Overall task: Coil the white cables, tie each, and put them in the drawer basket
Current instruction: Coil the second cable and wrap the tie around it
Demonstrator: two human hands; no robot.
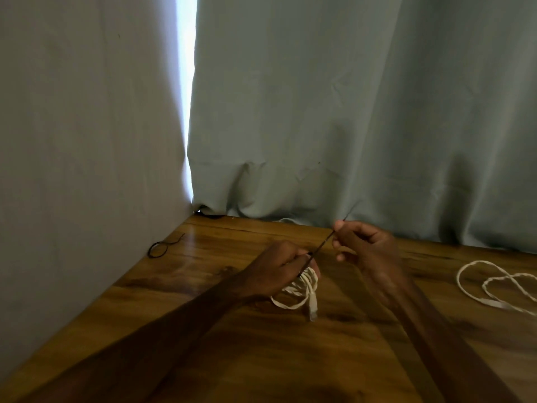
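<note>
Two hands share the work: our left hand [279, 266] grips the coiled white cable [299, 289] close to the surface [203, 315] to hold its loops bunched, while our right hand [366, 245] pinches the dark tie [319, 248] taut, probably to cinch it round them.

Your left hand [280, 264] grips white coil [299, 289] just above table [232, 344], loose end hanging down. Your right hand [367, 248] pinches dark tie [318, 250], stretched taut between both hands, far tip poking past fingers [340, 228]. Second white cable [494, 282] lies uncoiled at right. Spare dark tie [159, 248] near left curtain [348, 112].
</note>
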